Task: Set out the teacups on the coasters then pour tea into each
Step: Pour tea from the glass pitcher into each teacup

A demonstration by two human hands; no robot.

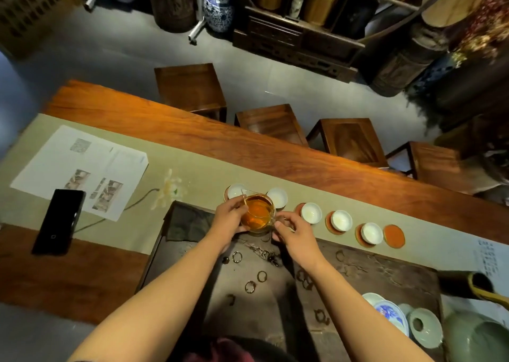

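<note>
A glass pitcher full of amber tea is held between both hands above the far edge of the dark tea tray. My left hand grips its left side; my right hand holds its right side by the handle. Several white teacups stand in a row on round red-orange coasters along the beige runner: the leftmost cup, one behind the pitcher, then others. The rightmost coaster has no cup on it.
A black phone and printed sheets lie at the left of the runner. A blue-and-white dish, a celadon lidded bowl and a green pot sit at the tray's right. Wooden stools line the table's far side.
</note>
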